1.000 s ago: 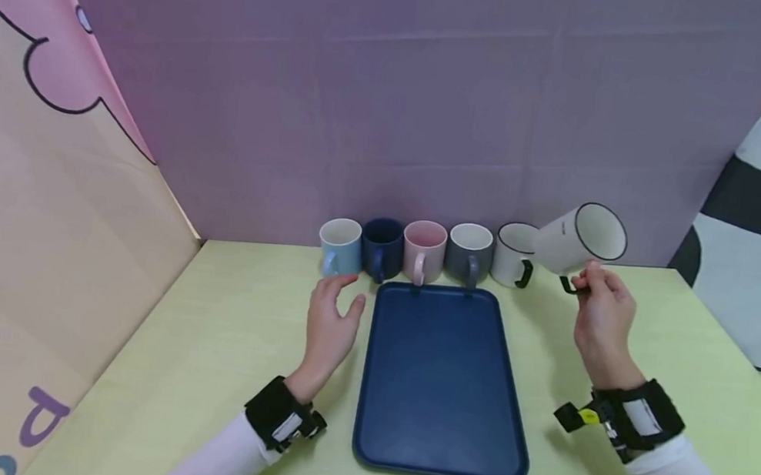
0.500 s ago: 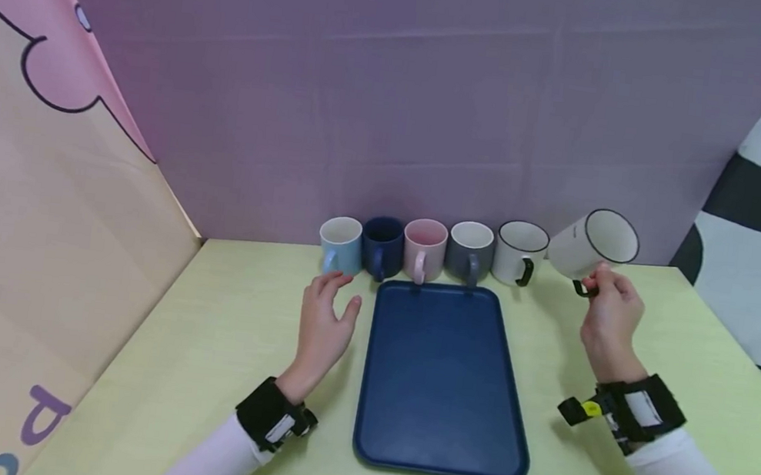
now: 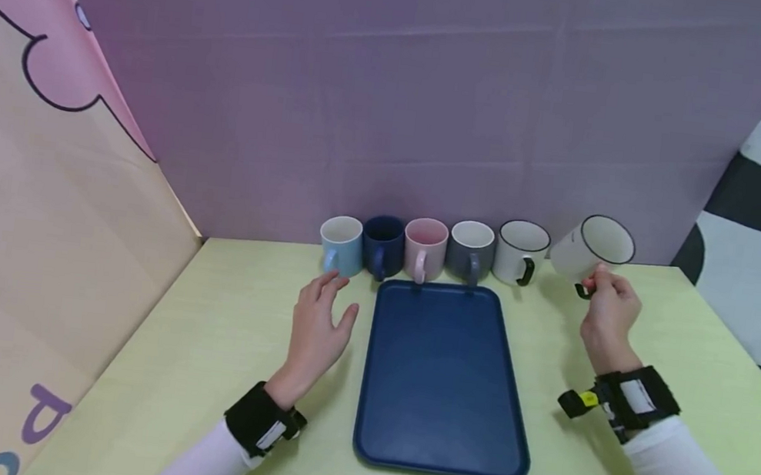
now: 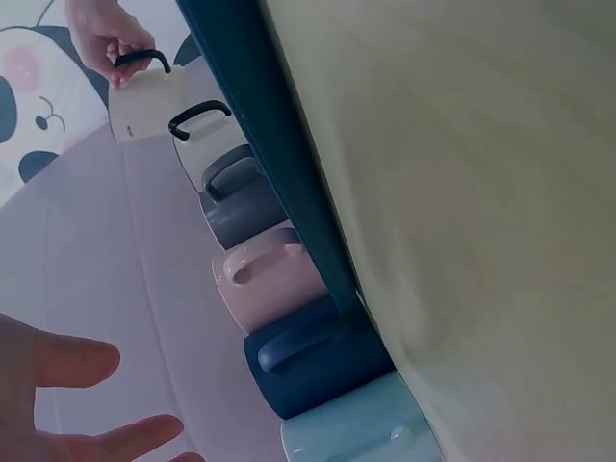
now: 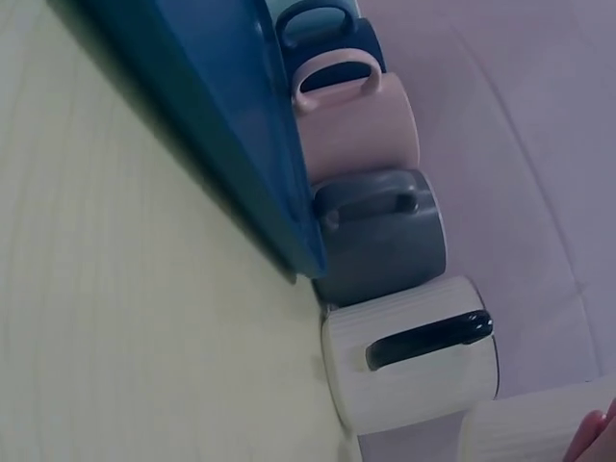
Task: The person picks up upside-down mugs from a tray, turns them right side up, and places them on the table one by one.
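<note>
My right hand (image 3: 611, 317) grips the black handle of a white mug with a dark rim (image 3: 591, 248), tilted at the right end of a row of mugs. Beside it stands a matching white mug (image 3: 516, 259), upright, its black handle facing me. Leftward along the row come a grey mug (image 3: 460, 261), a pink mug (image 3: 414, 253), a navy mug (image 3: 382, 241) and a light blue mug (image 3: 345, 253). My left hand (image 3: 317, 331) hovers in front of the light blue mug, fingers relaxed and spread from the thumb, holding nothing.
A dark blue tray (image 3: 445, 384) lies lengthwise on the pale table (image 3: 223, 345), its far edge right by the mug handles. A purple cloth backdrop (image 3: 436, 104) rises close behind the row, with printed panels at both sides.
My right hand has carried the tilted white mug right, away from its matching neighbour, then lowered it slightly. The left hand has drifted left and a little toward me.
</note>
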Available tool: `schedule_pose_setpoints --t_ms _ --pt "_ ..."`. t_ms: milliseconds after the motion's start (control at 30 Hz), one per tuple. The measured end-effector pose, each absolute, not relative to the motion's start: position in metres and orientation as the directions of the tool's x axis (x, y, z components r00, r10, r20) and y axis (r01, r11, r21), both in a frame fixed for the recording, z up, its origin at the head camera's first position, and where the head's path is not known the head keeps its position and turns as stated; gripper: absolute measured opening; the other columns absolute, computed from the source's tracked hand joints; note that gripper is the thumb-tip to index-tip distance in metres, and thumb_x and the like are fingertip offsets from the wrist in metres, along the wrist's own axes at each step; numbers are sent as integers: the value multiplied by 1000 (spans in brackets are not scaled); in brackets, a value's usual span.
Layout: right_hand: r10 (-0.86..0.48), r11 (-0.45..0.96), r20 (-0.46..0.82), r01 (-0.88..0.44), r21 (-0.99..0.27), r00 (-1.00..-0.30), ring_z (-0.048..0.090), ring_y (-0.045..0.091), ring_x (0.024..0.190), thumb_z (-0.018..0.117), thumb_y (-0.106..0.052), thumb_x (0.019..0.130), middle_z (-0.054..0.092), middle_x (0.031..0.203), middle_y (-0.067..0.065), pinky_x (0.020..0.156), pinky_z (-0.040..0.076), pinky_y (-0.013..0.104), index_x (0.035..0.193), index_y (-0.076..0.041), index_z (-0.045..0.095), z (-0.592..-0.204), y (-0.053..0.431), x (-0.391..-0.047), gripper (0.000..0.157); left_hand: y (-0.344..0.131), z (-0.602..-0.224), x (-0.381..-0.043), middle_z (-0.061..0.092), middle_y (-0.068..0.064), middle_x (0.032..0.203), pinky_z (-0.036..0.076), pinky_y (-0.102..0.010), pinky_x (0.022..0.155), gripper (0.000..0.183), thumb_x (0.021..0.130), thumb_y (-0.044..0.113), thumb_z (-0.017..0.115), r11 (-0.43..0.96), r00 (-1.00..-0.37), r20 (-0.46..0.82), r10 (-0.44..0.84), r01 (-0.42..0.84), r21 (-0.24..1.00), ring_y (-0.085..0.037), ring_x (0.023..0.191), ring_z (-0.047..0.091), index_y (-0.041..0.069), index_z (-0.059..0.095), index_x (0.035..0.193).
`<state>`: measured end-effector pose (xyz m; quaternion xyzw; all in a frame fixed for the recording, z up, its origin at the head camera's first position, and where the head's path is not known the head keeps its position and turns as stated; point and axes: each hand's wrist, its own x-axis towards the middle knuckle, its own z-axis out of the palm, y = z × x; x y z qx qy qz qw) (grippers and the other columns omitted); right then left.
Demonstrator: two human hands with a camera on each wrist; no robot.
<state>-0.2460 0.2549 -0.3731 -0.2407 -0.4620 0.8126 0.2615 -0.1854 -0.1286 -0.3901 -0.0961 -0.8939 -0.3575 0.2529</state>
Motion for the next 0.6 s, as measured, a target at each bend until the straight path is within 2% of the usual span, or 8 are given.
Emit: schedule_pose_setpoints --t_ms 333,600 --pt "649 -397 -185 -121 -910 -738 54 6 65 63 -21 90 57 66 -6 62 42 14 76 -11 59 -380 260 -261 18 -136 -390 -181 49 -15 137 34 -56 101 40 87 16 66 779 -838 545 31 362 512 -36 126 43 1 58 123" --pt "641 -393 -236 -48 -918 -730 53 5 65 63 -24 91 56 69 -6 56 38 15 79 -13 58 -385 263 -271 17 -146 -390 -176 48 -17 138 33 -58 101 43 87 17 67 788 -845 534 18 341 513 -37 127 41 2 57 126"
